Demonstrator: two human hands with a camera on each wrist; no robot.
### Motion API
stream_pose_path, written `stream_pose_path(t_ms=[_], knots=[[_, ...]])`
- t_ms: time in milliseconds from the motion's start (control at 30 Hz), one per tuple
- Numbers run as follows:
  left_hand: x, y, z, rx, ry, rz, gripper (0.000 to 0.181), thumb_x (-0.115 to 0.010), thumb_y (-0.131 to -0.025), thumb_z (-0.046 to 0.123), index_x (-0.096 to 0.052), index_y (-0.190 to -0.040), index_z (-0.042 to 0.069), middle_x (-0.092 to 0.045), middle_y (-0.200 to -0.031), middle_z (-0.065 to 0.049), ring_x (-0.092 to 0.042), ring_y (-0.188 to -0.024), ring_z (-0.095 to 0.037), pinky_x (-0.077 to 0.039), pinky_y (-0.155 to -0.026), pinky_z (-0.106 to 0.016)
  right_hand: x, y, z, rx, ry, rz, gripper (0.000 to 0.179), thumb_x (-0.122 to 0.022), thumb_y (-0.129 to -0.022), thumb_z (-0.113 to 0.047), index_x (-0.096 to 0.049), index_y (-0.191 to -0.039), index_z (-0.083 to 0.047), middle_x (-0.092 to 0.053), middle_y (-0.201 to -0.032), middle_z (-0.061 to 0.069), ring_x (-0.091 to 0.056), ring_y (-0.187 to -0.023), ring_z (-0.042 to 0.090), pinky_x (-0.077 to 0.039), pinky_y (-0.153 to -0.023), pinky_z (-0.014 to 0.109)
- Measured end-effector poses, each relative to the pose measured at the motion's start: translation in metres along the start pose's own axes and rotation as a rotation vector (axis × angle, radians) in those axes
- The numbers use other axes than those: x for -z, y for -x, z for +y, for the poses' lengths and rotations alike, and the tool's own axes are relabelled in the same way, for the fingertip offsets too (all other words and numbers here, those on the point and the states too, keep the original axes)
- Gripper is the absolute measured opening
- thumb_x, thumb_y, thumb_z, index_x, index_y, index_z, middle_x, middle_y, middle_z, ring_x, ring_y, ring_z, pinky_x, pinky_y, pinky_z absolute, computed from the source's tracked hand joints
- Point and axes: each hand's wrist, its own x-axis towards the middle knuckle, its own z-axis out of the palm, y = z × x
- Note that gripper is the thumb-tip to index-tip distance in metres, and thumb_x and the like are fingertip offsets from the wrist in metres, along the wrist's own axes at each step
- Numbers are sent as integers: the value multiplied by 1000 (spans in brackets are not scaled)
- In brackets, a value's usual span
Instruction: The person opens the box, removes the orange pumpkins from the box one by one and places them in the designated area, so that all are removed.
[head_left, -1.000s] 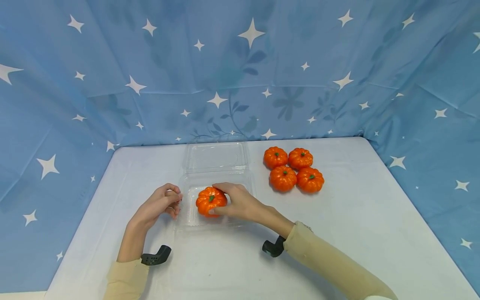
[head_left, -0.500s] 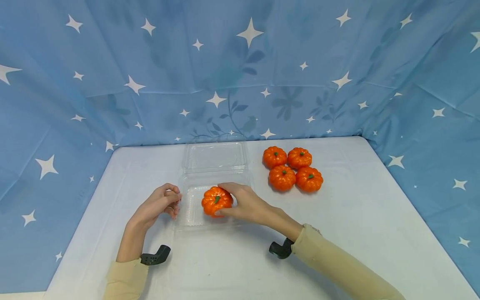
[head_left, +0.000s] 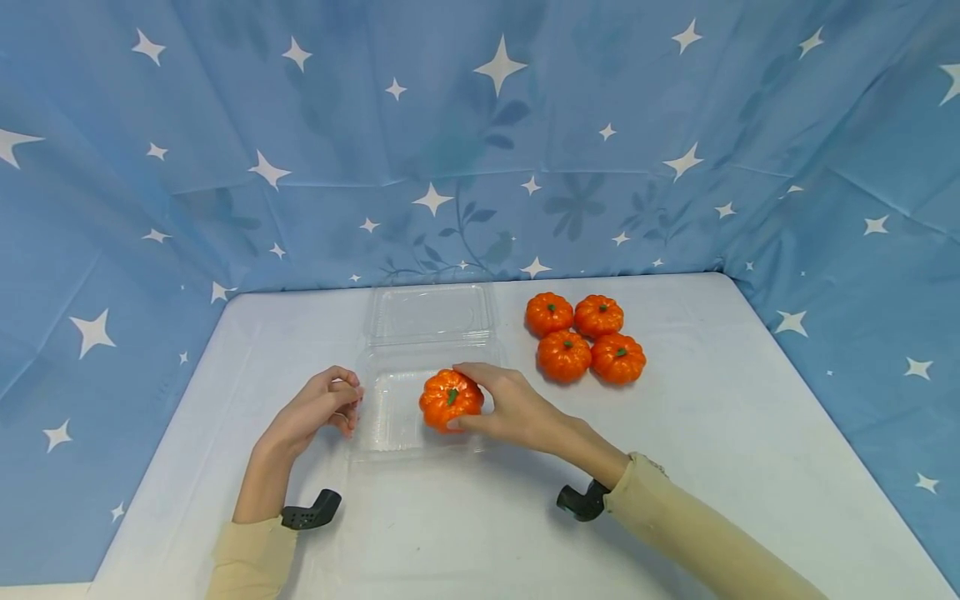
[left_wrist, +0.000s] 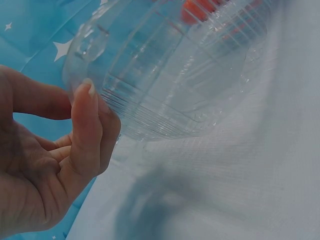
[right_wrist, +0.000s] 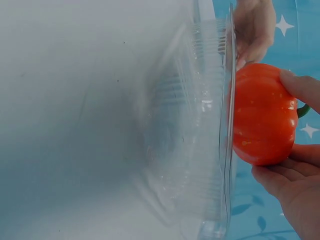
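Observation:
A clear plastic clamshell container (head_left: 386, 408) lies with its lid (head_left: 433, 315) folded back towards the curtain. At its left edge is my left hand (head_left: 318, 408); in the left wrist view the thumb and fingers (left_wrist: 86, 115) pinch the rim. My right hand (head_left: 517, 404) grips a small orange pumpkin (head_left: 451, 401) with a green stem, thumb on one side and fingers on the other. This pumpkin overlaps the right half of the container's base in the head view. From the right wrist, the pumpkin (right_wrist: 262, 115) shows above the container's rim.
Several more orange pumpkins (head_left: 564, 357) stand close together to the right of the lid. A white cloth covers the table (head_left: 712, 417), and a blue curtain (head_left: 637, 125) with white stars hangs behind and at both sides.
My right hand has moved to the right with the pumpkin, from the middle of the container towards its right side. The left hand has stayed at the left edge.

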Motion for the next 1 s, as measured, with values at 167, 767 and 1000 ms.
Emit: stream_pose_path(t_ms=[167,767,1000], knots=[[0,0,0,8,0,4,27,-53,-104,11,-39,-120,-6,-55,-74,-9,-57,-57,-16,-58,-57,-33,6,6,1,-6,17,19,70,-85,-86,-27,-54,-144,-1,-61,-144,12,-58,-135,29,-50,-109,44],[0,2,1,13,-8,9,28,-53,-104,13,-39,-120,-6,-55,-74,-9,-57,-57,-17,-57,-57,-32,34,34,13,-46,27,124,69,-86,-85,-27,-57,-143,-2,-63,-143,11,-60,-133,28,-54,-104,45],[1,1,0,10,-7,1,27,-53,-104,12,-39,-119,-6,-56,-75,-9,-58,-58,-17,-58,-58,-34,43,45,19,-96,30,165,73,-86,-84,-30,-56,-144,-3,-62,-143,12,-62,-129,31,-55,-102,50]])
